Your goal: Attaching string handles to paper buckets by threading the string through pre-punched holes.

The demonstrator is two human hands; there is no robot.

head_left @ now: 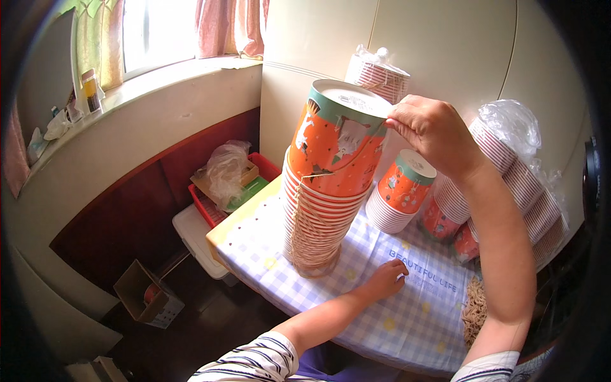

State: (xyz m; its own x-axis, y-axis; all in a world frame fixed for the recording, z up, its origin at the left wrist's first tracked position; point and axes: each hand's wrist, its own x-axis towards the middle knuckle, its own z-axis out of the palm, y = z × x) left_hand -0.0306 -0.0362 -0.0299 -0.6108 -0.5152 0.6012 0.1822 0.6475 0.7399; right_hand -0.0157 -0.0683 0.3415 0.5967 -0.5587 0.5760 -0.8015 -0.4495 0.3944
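Note:
A tall stack of upside-down paper buckets stands in front of me on the table, leaning slightly. Its top bucket is orange with a green band and cartoon figures; striped rims and beige cord handles show below. Beside the top bucket's upper edge, my right hand pinches what looks like a thin cord crossing its front; the fingertips hide its end. Low over the tablecloth, right of the stack's foot, my left hand has its fingers curled together. Whatever they may hold is too small to make out.
A shorter orange bucket stack stands behind, with plastic-wrapped stacks at right and another wrapped stack at back. Loose beige cords lie at the table's right. A red crate and open carton are left.

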